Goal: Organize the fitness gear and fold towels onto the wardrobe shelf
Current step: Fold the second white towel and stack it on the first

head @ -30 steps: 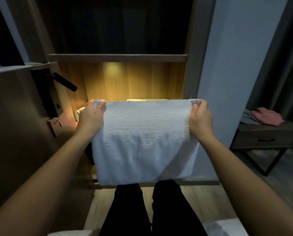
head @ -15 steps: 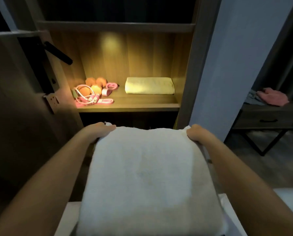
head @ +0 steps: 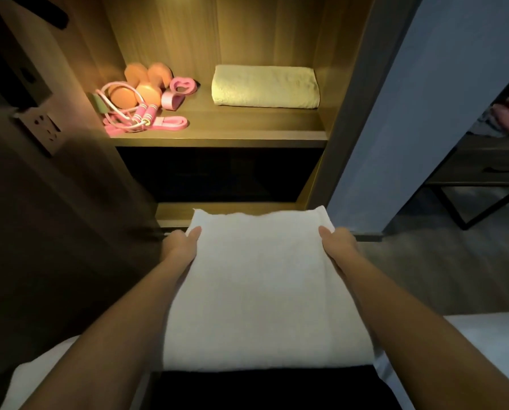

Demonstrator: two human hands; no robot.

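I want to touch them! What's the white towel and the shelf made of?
The white towel looks like soft terry cotton: fuzzy, matte surface. The shelf looks like wood or wood-look board: grain lines, smooth, faintly shiny finish.

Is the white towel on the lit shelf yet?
No, the left hand and right hand hold the white towel low before the wardrobe, while the shelf bears a different, folded yellow towel.

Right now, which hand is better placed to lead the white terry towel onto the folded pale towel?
Probably the right hand. Both hands pinch the far corners of the white terry towel, but the folded pale towel lies on the right half of the wooden shelf, nearer that hand than the left hand.
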